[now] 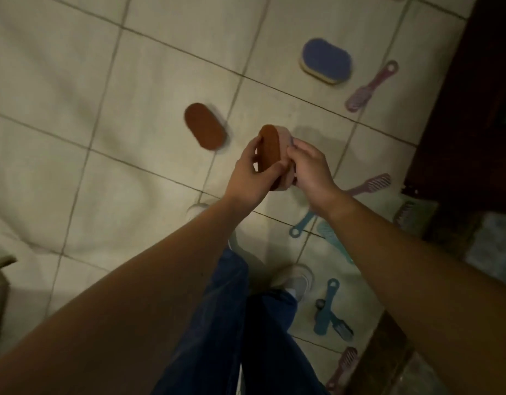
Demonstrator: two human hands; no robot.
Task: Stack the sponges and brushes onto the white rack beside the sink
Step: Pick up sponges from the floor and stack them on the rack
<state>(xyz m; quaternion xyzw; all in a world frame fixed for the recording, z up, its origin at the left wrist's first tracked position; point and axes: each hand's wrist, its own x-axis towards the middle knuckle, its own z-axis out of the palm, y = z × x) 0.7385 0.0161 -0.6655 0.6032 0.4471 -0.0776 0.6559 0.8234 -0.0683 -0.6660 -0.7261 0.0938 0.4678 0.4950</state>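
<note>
The left hand [246, 178] and right hand [311, 169] together clasp an oval brown-faced sponge [271, 149] above the pale tiled floor [132, 81]. Another brown oval sponge [205, 126] lies left of it; a blue-topped sponge [326, 59] far right

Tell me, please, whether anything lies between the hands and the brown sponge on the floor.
Nothing visible does: only bare tile lies between the brown sponge and the left hand or right hand. Both grip a second sponge.
</note>
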